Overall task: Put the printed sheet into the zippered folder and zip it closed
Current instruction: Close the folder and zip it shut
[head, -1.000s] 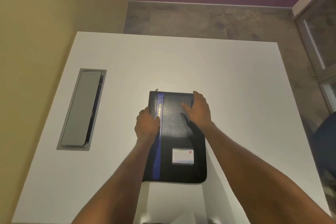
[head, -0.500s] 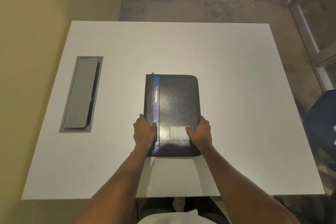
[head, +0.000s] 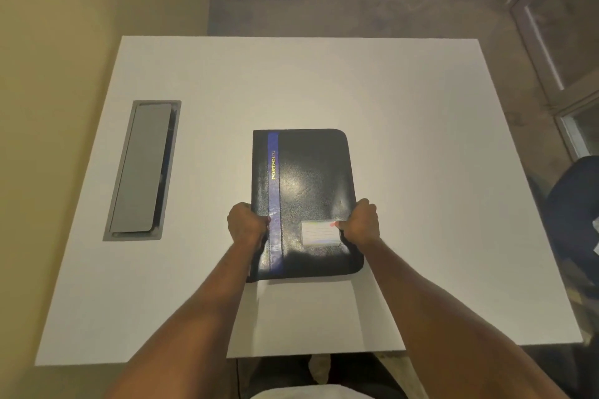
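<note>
A black zippered folder [head: 311, 185] with a blue stripe, gold "PORTFOLIO" lettering and a small label window lies closed in the middle of the white table [head: 421, 155]. My left hand [head: 246, 225] grips its left edge near the lower end. On the opposite side, my right hand [head: 361, 225] grips the right edge beside the label window. No printed sheet is visible.
A grey cable hatch [head: 142, 168] is set into the table at the left. A yellow wall runs along the left side. A dark chair [head: 573, 204] stands off the table's right edge, and a glass door is at the far right.
Both hands slid from the folder's far end down to its near sides and took hold of the edges. The folder sits further from the near table edge than a second ago.
</note>
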Motion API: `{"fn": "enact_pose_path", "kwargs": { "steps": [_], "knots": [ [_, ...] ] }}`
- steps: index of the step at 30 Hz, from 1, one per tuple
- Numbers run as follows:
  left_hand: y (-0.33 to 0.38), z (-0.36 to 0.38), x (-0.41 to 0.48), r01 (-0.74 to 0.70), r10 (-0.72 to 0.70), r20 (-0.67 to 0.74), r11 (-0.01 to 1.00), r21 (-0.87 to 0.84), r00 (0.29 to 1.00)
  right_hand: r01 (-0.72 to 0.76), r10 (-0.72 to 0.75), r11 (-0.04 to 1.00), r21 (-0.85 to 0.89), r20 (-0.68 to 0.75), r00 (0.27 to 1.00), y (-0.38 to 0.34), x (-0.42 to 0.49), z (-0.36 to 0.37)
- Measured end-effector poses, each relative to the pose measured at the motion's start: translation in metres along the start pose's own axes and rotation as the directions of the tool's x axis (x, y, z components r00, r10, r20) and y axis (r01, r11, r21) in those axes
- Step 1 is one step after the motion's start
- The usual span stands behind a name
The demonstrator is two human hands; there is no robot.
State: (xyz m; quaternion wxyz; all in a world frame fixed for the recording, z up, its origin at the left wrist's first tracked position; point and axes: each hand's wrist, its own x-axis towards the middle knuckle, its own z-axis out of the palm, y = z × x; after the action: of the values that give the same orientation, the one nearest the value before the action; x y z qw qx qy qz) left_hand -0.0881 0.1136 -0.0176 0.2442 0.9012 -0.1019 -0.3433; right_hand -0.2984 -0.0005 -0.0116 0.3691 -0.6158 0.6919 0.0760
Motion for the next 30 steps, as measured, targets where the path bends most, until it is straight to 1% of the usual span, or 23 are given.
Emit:
{"fn": "enact_pose_path", "kwargs": {
  "steps": [11, 18, 22, 30],
  "knots": [
    [0.048, -0.071, 0.076, -0.041, 0.038, -0.068, 0.998, -0.047, 0.997, 0.142, -0.139, 0.988, 0.06, -0.051, 0.989, -0.117, 0.026, -0.005],
    [0.091, -0.102, 0.149, -0.057, 0.058, -0.09, 0.998, 0.014, 0.994, 0.14, -0.138, 0.986, 0.095, -0.035, 0.99, -0.186, 0.074, 0.0],
    [0.107, -0.107, 0.187, -0.053, 0.053, -0.094, 0.999, 0.001, 0.994, 0.134, -0.133, 0.988, 0.073, -0.024, 0.991, -0.217, 0.106, 0.007],
    [0.112, -0.103, 0.24, -0.042, 0.043, -0.096, 0.999, 0.015, 0.994, 0.144, -0.143, 0.988, 0.057, -0.021, 0.99, -0.247, 0.147, 0.031]
  ]
}}
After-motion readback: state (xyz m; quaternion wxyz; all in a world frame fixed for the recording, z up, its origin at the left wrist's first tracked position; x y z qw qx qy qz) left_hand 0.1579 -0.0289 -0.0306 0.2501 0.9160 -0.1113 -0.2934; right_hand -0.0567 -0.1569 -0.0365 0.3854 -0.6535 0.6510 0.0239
